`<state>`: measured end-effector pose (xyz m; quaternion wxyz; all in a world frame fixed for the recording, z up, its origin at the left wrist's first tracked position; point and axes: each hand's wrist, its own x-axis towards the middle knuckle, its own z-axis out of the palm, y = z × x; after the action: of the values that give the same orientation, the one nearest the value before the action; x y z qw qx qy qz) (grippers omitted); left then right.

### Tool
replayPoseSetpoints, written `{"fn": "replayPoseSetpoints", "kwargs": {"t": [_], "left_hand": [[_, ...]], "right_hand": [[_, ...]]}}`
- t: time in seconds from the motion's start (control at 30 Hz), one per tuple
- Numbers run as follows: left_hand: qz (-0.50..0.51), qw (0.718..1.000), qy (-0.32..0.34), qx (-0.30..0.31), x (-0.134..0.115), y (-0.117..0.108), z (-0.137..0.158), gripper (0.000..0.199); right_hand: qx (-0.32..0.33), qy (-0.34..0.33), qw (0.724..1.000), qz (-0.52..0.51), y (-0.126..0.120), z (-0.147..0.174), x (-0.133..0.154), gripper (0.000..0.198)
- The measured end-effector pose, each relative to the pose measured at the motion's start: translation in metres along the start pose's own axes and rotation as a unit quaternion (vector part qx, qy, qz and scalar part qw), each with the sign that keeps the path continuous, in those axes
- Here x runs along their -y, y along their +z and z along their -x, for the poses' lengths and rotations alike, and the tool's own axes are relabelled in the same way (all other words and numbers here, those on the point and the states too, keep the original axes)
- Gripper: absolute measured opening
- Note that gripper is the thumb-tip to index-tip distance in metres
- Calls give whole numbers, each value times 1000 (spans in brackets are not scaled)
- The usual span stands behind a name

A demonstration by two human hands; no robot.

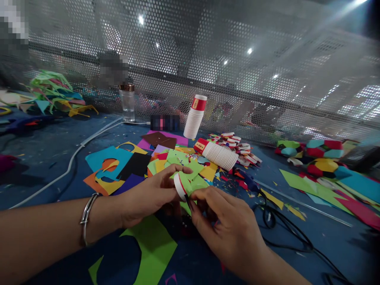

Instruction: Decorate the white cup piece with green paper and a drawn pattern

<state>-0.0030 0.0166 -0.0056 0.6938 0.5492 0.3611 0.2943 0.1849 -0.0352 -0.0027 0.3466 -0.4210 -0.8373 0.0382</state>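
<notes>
While the left hand (148, 196) pinches a cup (179, 186) wrapped in green paper (190, 183) near the bench's front edge, the right hand (225, 225) grips the paper's lower end. Wrapping looks underway; next likely calls for smoothing the paper snug.

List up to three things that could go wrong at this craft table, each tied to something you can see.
1. The green paper piece pinched against the small white red-rimmed paper cup by the left hand and right hand might tear or crease.
2. The upright stack of white paper cups looks easy to topple.
3. The black cable beside the right hand could snag.
</notes>
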Motion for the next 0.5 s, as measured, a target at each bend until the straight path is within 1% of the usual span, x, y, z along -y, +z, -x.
{"fn": "replayPoseSetpoints", "kwargs": {"t": [0.07,0.2,0.27,0.33,0.4,0.47,0.5], "left_hand": [[-35,998,43,-3,0,-2,-1,58],[-112,989,94,9,5,-9,-6,36],[-159,979,126,0,7,-11,-7,31],[-230,956,178,-27,6,-13,-6,29],[-304,922,235,-52,3,-14,-4,26],[-349,895,272,-53,1,-15,-2,25],[-360,889,278,-48,0,-15,-1,24]], "right_hand": [[7,14,1000,-11,-1,0,0,10],[18,44,998,-33,-2,0,-1,10],[22,53,998,-38,-2,0,-1,9],[19,60,997,-39,-2,1,-2,9],[11,66,997,-38,-2,2,-2,10],[9,71,997,-38,-1,2,-2,10],[10,74,996,-38,-1,2,-2,10]]}}
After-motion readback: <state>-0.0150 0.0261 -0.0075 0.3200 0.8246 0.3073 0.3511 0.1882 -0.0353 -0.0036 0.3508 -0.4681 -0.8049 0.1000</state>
